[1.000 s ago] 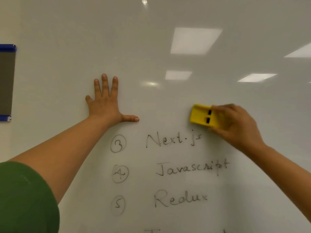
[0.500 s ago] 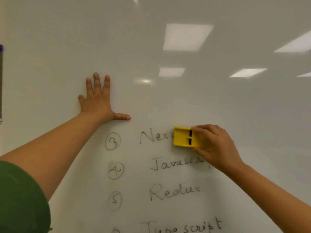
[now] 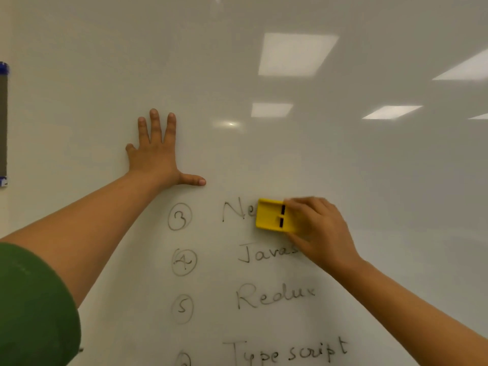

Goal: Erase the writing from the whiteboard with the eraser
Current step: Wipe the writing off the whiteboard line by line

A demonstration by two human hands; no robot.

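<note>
Whiteboard (image 3: 369,180): glossy white, fills nearly the whole view; ceiling light panels reflected across its upper right.

Writing (image 3: 274,297): black marker, a numbered list in the lower middle. Circled 3 with "Ne" legible, the rest of that word covered; circled 4 with "Javas" showing; circled 5 with "Redux"; below that "Typescript", its number cut off at the bottom edge.

Eraser (image 3: 272,215): yellow block with two short black slots on its back, lying flat against the board on the row of item 3, just right of "Ne".

Right hand (image 3: 319,231): fingers curled round the eraser's right end, clamped on it and pressing it to the board; forearm runs off to the lower right.

Left hand (image 3: 155,154): fingers straight and spread, palm flat on the board, thumb pointing right, above and left of the circled 3.

Green sleeve (image 3: 34,307): lower left corner, on the left arm.

Blue-edged grey panel (image 3: 3,122): at the far left edge, only partly in view.
</note>
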